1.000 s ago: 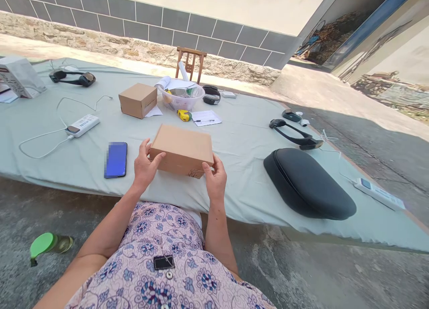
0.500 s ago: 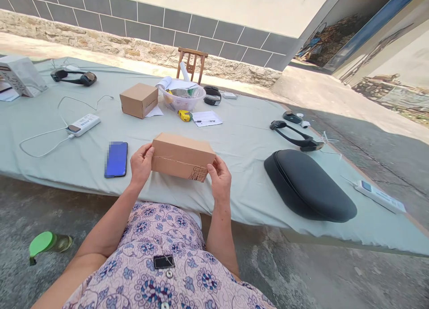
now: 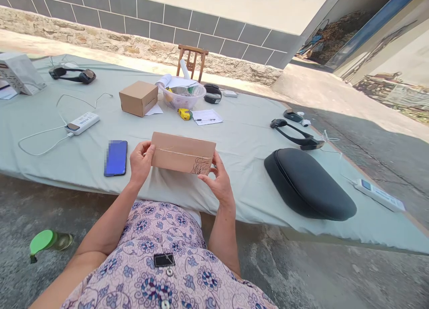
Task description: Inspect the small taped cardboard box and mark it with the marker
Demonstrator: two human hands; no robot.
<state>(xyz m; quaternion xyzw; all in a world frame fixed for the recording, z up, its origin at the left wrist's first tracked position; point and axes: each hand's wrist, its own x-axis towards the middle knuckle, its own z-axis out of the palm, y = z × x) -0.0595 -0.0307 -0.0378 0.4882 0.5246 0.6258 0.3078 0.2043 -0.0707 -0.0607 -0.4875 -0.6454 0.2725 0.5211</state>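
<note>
A plain brown cardboard box [image 3: 177, 150] is between the person's 2 hands, at the near side of the tabletop [image 3: 250, 179], 1 long side facing the wearer. That side is a flat rectangle, bare except for dark, tangled, scribble-like lines near its lower right corner; 1 thin, pale, slightly ragged line runs across it. The left hand [image 3: 140, 160] is closed on the left end, thumb in front. The right hand [image 3: 220, 180] is half open, fingers at the right end, thumb apart just below the lower edge; I cannot tell whether it grips.
</note>
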